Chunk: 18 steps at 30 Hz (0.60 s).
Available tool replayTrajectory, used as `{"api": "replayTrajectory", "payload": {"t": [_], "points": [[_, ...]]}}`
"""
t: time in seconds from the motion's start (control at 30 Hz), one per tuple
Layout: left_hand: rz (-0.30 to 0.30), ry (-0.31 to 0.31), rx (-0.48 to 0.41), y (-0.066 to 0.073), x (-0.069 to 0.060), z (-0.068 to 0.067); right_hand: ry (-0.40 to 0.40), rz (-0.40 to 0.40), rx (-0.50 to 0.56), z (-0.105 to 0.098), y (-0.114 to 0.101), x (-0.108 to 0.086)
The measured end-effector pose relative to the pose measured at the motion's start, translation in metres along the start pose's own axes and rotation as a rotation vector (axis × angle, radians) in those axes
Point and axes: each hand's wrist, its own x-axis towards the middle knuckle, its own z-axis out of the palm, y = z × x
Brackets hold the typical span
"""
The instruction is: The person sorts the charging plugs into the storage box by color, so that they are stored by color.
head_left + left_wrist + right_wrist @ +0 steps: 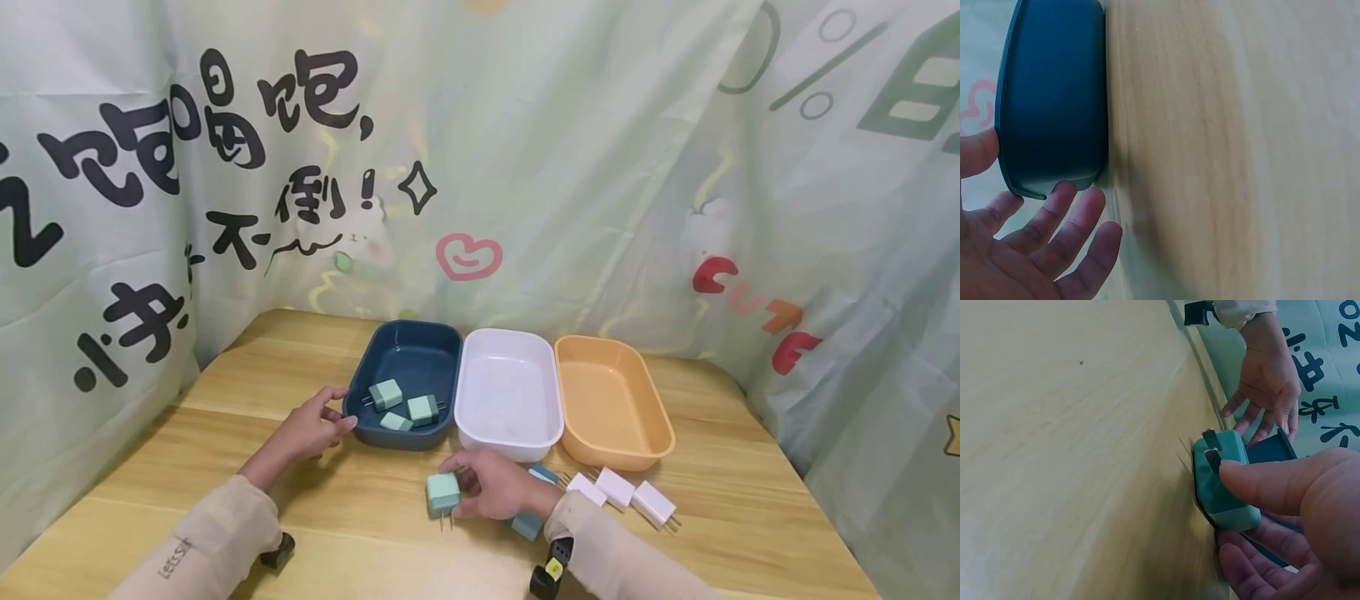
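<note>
My right hand point(498, 483) pinches a mint-green charger plug point(443, 493) between thumb and fingers, its metal prongs point(1212, 460) pointing toward me above the table. At the left corner of the dark blue tray point(1054, 94), my left hand point(313, 425) touches the rim with its fingers spread and fairly straight. Inside that tray lie three mint-green plugs, one of them a green plug point(386, 395) near the left wall. Beside my right wrist are blue plugs point(527, 525), partly hidden by the hand, and three white plugs point(654, 505).
A white tray point(510, 335) stands against the blue one, and an orange tray point(660, 417) is at the right end of the row. All rest on a wooden table point(360, 517). A printed curtain point(570, 167) hangs behind and at both sides.
</note>
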Motion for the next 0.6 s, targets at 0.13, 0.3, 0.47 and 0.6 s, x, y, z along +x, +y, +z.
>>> {"api": "replayTrajectory", "payload": {"t": [0.13,0.3,0.47,0.6], "points": [[0.02,0.0,-0.003,0.0005,-0.0013,-0.0011,0.004,0.008,0.009,-0.0009,0.0005,0.0011],[0.037,0.005,-0.007,-0.0001,-0.0015,-0.0011,0.009,0.025,0.028,-0.0036,-0.0014,0.0012],[0.043,0.008,-0.001,-0.0011,-0.0012,-0.0009,0.013,0.023,0.062,-0.0056,-0.0034,0.0011],[0.042,0.009,0.001,-0.0011,-0.0014,-0.0008,0.025,0.017,0.1,-0.0073,-0.0045,0.0019]]}}
